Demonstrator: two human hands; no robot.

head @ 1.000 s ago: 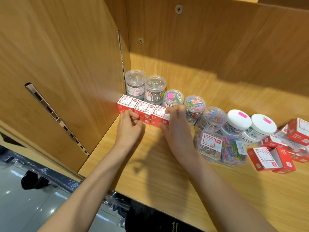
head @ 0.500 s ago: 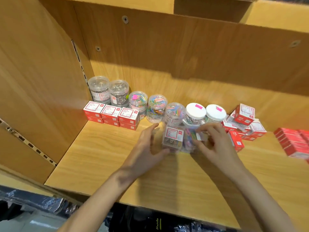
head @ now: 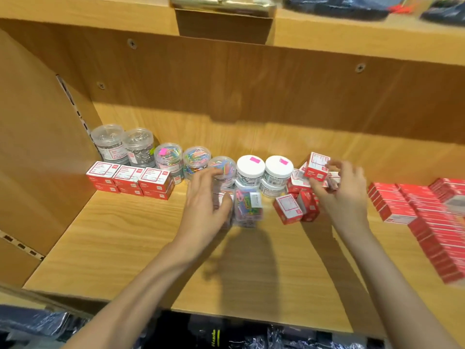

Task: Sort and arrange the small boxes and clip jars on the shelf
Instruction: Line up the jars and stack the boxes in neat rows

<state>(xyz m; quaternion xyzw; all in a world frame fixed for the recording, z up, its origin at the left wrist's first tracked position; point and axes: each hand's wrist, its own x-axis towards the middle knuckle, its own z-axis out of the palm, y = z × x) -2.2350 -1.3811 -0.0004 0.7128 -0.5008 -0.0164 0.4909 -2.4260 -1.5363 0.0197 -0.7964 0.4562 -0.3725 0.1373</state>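
Three small red boxes stand in a row at the back left, in front of two clear jars of silver clips. Jars of coloured clips and two white-lidded jars continue the row to the right. My left hand grips a clear clip box, mostly hidden by my fingers, beside a second clear box of coloured clips. My right hand is on a loose pile of small red boxes and pinches one small red box, which is blurred.
The wooden shelf board has a side panel on the left and a back wall behind the jars. Long stacks of flat red boxes fill the right end. Another shelf runs overhead.
Both hands left the row of three red boxes and moved right. The left hand closed on the clear clip box; the right hand went on to the pile of red boxes.
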